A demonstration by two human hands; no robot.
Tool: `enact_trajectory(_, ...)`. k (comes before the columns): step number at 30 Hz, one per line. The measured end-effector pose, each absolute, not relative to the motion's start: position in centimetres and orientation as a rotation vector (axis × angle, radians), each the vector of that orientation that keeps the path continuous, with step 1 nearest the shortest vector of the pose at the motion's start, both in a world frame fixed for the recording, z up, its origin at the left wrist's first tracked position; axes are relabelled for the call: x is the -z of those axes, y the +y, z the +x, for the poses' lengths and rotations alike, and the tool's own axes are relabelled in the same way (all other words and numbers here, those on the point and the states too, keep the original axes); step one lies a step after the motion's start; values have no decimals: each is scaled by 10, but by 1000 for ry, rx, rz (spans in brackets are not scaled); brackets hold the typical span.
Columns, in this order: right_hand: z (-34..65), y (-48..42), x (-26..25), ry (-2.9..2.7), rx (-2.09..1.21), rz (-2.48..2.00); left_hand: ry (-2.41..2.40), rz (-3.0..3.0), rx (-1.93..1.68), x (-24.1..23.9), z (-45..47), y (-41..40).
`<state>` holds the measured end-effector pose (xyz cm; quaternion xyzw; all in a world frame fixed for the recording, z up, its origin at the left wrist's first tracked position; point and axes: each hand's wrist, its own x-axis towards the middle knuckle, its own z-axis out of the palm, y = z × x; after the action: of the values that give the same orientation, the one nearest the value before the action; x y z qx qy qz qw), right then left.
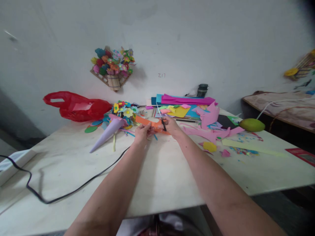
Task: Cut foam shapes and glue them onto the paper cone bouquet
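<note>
My left hand [142,131] is closed on an orange paper strip [147,122] that stretches over the pale table [157,177]. My right hand [172,126] grips a pair of scissors [160,119], whose blades point up and away over the strip. Both hands meet at the middle of the table, beyond my outstretched forearms. Just left of them lies a lilac paper cone [108,132] filled with colourful paper flowers [125,110].
A stack of coloured sheets [184,101] and pink offcuts [213,129] lie at the back right, with a green mango [252,125]. A red plastic bag [76,106] sits back left. A black cable [73,190] crosses the left side. A flower bouquet [112,65] hangs on the wall.
</note>
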<state>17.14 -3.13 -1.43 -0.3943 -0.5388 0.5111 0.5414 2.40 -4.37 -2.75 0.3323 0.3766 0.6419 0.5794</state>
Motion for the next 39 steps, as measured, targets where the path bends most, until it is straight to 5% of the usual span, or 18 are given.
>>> enact_trajectory(20, 178, -39, 12, -1097, -1759, -735, 564, 946, -1474, 23, 25, -47)
enact_trajectory(39, 160, -40, 10, -1232, -1295, -1004, 807, 900, -1596, 29, 20, -39)
